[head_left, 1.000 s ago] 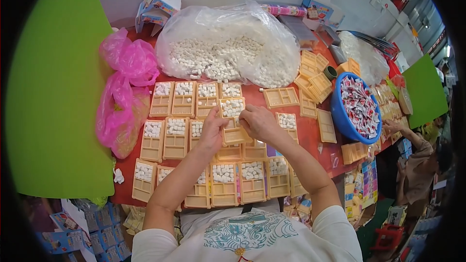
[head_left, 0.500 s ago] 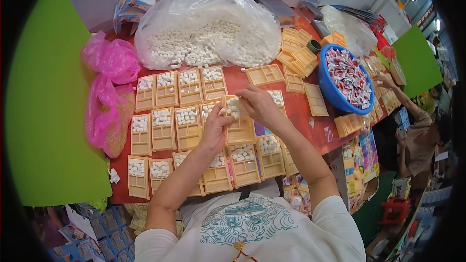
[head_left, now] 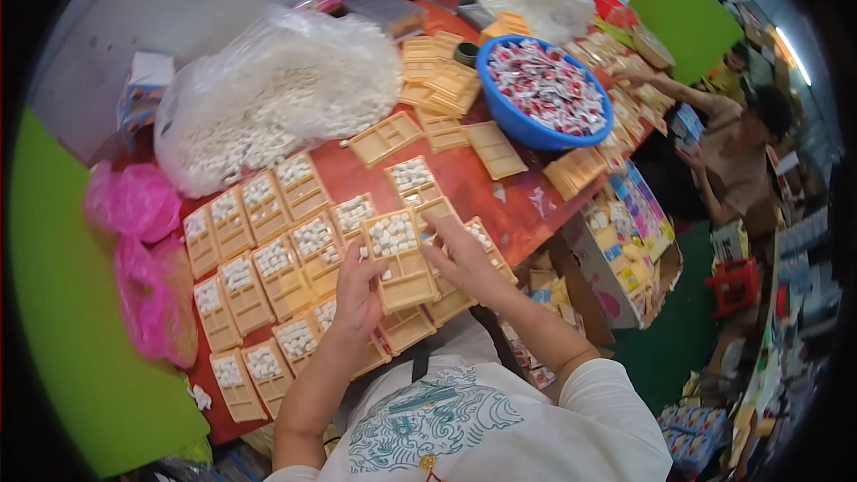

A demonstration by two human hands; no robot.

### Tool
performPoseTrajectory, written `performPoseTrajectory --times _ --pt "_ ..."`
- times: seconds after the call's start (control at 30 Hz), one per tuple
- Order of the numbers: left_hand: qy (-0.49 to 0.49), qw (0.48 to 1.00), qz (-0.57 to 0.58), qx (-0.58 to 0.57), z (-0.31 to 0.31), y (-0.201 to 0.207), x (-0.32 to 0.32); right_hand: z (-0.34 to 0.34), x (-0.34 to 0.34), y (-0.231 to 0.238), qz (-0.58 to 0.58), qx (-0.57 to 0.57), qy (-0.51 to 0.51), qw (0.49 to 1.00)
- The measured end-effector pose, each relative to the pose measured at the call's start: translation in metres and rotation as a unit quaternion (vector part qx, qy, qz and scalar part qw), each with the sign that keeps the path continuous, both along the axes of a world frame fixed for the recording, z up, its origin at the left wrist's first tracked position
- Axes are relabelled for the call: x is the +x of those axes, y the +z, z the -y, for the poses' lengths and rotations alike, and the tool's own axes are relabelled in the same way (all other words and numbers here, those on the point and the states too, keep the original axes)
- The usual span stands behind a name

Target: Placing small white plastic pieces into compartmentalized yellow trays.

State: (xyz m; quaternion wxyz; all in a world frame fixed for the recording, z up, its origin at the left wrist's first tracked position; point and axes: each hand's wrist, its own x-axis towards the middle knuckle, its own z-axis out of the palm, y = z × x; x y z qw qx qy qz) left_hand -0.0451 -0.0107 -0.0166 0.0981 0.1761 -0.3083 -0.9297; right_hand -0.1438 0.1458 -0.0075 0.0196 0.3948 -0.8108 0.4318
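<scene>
My left hand (head_left: 357, 299) grips the left side of a pale yellow compartment tray (head_left: 408, 292), raised over other trays. Small white pieces (head_left: 391, 234) fill its far compartment, and one lies lower down by my thumb. At the tray's right edge is my right hand (head_left: 466, 261), fingers apart and bent toward it; whether they touch it I cannot tell. Rows of similar trays (head_left: 284, 296) lie below and to the left, white pieces in their far compartments. Parts of several trays are hidden under my hands and the raised tray.
A large clear plastic bag (head_left: 237, 58) of white pieces lies behind the trays. Farther right are stacked trays (head_left: 451, 87) and a blue basin (head_left: 522, 129) of small packets. Pink plastic bags (head_left: 143, 281) hang at the left edge. A co-worker (head_left: 736, 143) reaches across the table's right end.
My view has swung to the right, so the table appears shifted left and tilted. My right hand has moved from over the raised tray's white pieces to its right edge.
</scene>
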Motion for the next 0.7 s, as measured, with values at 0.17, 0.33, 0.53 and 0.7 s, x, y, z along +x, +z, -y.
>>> performPoseTrajectory --times 0.17,0.33,0.53,0.7 --pt "-0.042 0.998 0.013 0.043 -0.043 -0.003 0.002 -0.038 0.026 -0.005 0.317 -0.075 -0.014 0.945" --pt "-0.055 0.997 0.029 0.049 -0.074 -0.014 -0.004 -0.066 0.025 -0.016 0.373 -0.129 -0.058 0.917" --pt "-0.095 0.990 0.028 0.103 -0.093 -0.005 -0.020 -0.090 0.009 -0.019 0.383 -0.171 -0.088 0.903" --pt "-0.112 0.988 0.037 0.099 -0.102 -0.008 -0.034 -0.110 -0.012 -0.033 0.342 -0.177 -0.088 0.918"
